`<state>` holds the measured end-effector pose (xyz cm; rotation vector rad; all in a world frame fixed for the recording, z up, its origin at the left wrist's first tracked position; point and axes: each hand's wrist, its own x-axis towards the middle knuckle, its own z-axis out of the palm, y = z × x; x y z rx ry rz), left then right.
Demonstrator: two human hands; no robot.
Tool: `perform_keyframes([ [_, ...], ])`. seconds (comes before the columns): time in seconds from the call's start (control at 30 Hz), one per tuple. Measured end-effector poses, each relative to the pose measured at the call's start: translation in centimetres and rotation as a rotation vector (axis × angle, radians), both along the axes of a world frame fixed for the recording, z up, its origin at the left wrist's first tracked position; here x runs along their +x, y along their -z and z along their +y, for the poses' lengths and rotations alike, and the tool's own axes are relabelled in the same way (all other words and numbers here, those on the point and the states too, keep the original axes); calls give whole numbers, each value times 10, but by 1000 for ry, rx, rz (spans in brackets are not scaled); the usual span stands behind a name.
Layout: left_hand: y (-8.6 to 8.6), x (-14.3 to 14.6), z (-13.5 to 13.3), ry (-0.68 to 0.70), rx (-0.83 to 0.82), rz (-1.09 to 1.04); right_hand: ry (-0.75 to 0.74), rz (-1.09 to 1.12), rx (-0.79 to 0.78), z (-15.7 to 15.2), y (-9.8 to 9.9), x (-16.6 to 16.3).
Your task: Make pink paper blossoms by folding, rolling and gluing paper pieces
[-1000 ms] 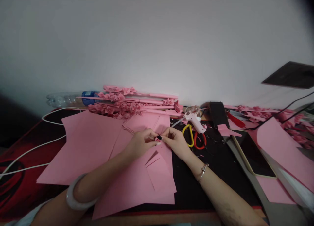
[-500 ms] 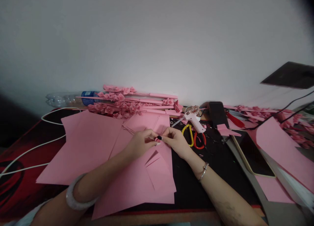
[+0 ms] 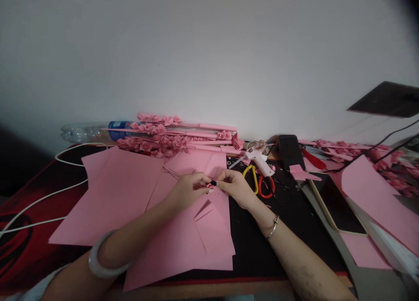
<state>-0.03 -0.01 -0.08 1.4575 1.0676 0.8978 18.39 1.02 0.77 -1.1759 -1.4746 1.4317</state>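
Observation:
Between my fingertips is a small rolled piece of pink paper [image 3: 210, 186], mostly covered by the fingers. My left hand [image 3: 188, 188] pinches it from the left, closed around its edge. From the other side my right hand [image 3: 236, 186] grips it with thumb and forefinger, the dark thumbnail showing. Both hands hover over a layer of pink paper sheets [image 3: 173, 248]. Just below the fingers lies a smaller folded pink paper piece [image 3: 212, 229]. Further folded pink papers [image 3: 186, 162] rest behind my left hand.
Pink paper flowers [image 3: 163, 141] with rolled stems lie along the wall beside a plastic bottle [image 3: 85, 131]. A white glue gun [image 3: 260, 159] and scissors with yellow and red handles [image 3: 266, 187] are right of my hands. Farther right lies a phone [image 3: 338, 205]. A white cable [image 3: 42, 194] crosses the left side.
Both hands stay in nearly the same place, still pinching the pink paper piece. My right wrist and its bracelet have shifted very slightly.

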Motion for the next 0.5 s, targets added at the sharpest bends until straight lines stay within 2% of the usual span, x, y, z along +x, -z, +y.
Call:
perform_keyframes([
  [0.27, -1, 1, -2, 12, -34, -29, -81, -27, -54, 2, -2, 3],
  [0.5, -1, 1, 0, -16, -26, -43, -35, 22, -95, 1, -3, 2],
])
